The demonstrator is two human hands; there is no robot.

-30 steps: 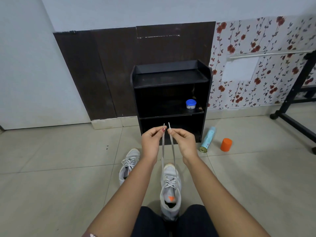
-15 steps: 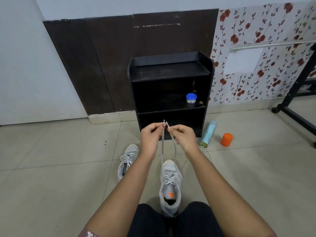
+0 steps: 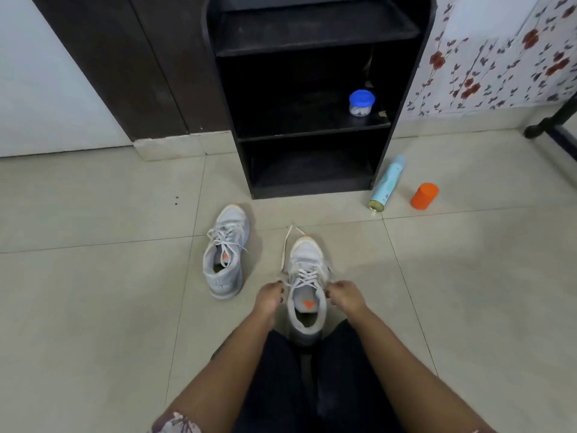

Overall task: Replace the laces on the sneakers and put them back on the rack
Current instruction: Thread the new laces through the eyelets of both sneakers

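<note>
Grey sneaker (image 3: 307, 270) lower centre | left hand (image 3: 269, 296): fingers pinched on its lace (image 3: 284, 248) | right hand (image 3: 345, 295): fingers curled at the eyelets, hold cannot be told | second sneaker (image 3: 225, 254) just left.

Far sneaker (image 3: 231, 223) left of near sneaker (image 3: 307, 254), both on floor (image 3: 93, 307) before rack (image 3: 312, 29)

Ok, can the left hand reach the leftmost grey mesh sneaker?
Probably yes: the leftmost grey mesh sneaker lies near the left hand, only bare tile between, though that hand pinches a white lace.

Beige tile floor (image 3: 93, 276), floral wallpaper (image 3: 499, 57), dark panel (image 3: 140, 57)
</note>
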